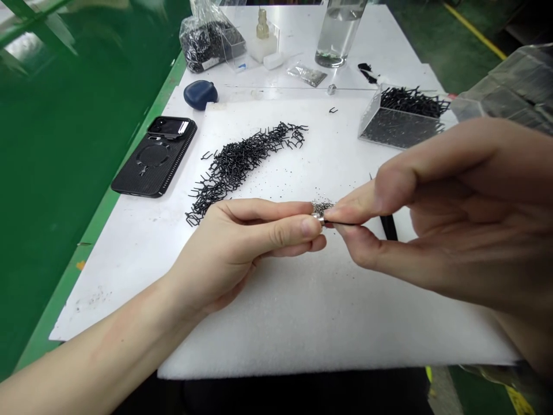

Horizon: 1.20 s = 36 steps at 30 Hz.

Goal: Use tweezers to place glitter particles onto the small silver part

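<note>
My left hand [268, 230] is closed, thumb against fingers, on a small shiny metal piece [318, 217]. From the right, my right hand [415, 213] pinches a thin black piece [342, 223] between thumb and forefinger; its end meets the metal piece. Whether it is inserted or only touching, I cannot tell. Just behind the fingertips lies a small heap of tiny metal parts [322, 206]. A slim black pointed tool [389, 226] shows partly behind my right hand. Farther left stretches a pile of small black forked pieces [242, 158] on the white foam sheet [280, 323].
A black phone [151, 161] and a dark blue case [200, 94] lie at left. Behind stand a bagged black bundle [207, 46], a small bottle [262, 29] and a clear container of liquid [339, 34]. An open clear box [400, 127] with black pieces sits at right.
</note>
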Motion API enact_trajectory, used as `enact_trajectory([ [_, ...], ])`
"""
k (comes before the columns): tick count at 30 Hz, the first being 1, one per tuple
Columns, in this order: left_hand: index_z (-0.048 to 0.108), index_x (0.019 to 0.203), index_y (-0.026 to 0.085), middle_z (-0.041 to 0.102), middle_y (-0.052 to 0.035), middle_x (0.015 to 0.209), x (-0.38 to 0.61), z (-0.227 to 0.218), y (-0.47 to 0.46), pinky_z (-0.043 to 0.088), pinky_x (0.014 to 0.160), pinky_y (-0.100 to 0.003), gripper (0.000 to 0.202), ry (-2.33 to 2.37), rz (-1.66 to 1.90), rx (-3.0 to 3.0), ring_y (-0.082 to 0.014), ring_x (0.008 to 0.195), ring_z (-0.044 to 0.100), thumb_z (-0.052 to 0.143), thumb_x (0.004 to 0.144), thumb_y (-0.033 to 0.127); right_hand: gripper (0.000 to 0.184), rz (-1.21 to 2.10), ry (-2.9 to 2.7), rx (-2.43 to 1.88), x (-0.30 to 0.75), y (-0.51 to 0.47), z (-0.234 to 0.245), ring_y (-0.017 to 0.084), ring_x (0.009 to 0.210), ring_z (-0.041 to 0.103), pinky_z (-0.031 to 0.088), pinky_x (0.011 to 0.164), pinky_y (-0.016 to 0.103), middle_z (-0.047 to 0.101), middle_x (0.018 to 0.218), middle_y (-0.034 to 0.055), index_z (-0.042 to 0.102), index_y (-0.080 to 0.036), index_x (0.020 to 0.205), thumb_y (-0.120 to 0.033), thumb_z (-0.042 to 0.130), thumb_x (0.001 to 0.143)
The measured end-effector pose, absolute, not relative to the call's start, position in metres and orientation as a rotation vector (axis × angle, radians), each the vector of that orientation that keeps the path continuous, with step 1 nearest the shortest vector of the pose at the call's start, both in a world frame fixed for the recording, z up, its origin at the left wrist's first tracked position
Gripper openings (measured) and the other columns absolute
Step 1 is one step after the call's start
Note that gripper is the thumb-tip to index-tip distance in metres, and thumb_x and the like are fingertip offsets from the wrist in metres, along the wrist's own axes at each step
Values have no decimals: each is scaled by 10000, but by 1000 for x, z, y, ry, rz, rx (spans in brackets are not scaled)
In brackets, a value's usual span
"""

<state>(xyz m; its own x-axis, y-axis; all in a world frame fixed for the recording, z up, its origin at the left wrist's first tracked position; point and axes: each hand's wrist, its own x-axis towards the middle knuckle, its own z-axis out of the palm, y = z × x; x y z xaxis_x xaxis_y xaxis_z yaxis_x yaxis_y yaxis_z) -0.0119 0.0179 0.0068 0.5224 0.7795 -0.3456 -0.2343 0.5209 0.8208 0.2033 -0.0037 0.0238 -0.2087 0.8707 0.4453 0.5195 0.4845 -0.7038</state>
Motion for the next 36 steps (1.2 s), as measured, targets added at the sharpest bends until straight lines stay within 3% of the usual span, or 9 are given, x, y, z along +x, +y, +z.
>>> enact_trajectory([
  [4,847,825,276,815,48,826,-12,8,17,613,824,-133,69,786,694,797,-96,796,777,850,825,207,284,480,-1871,-1082,205,-3,20,206,773,762,681,686,364,742,863,-43,618,-326,867,-183,820,727],
  [8,846,800,280,816,37,831,-11,8,18,625,832,-185,74,820,717,784,-123,787,781,891,773,229,290,535,-1830,-1077,203,0,20,221,716,751,660,594,401,753,848,-29,621,-322,852,-197,841,711],
  [12,846,804,277,816,31,815,-10,6,19,628,818,-199,89,819,730,769,-123,754,776,896,763,216,351,650,-1722,-1039,198,4,22,217,693,751,631,525,368,740,812,-25,630,-302,854,-104,847,660],
  [18,842,825,266,815,51,824,-11,7,18,612,790,-132,78,804,726,774,-83,744,766,866,804,194,352,685,-1713,-1104,201,2,22,230,712,760,625,526,391,740,856,-15,621,-303,865,-135,856,664],
  [25,844,830,278,823,39,850,-11,7,18,617,825,-181,90,813,733,794,-105,763,771,856,814,190,454,709,-1703,-1009,203,5,20,260,715,768,607,479,405,737,854,12,630,-284,875,-20,844,575],
  [29,845,819,280,822,33,837,-11,6,18,624,830,-206,90,820,736,787,-122,768,774,875,790,201,426,697,-1733,-988,204,8,19,264,694,766,583,433,405,732,824,7,633,-293,853,-29,840,591],
  [36,844,807,286,816,50,808,-12,6,16,641,838,-188,86,814,719,793,-114,771,776,886,780,216,401,643,-1776,-1107,203,1,24,256,699,755,613,486,431,735,849,-8,612,-336,845,-105,848,616],
])
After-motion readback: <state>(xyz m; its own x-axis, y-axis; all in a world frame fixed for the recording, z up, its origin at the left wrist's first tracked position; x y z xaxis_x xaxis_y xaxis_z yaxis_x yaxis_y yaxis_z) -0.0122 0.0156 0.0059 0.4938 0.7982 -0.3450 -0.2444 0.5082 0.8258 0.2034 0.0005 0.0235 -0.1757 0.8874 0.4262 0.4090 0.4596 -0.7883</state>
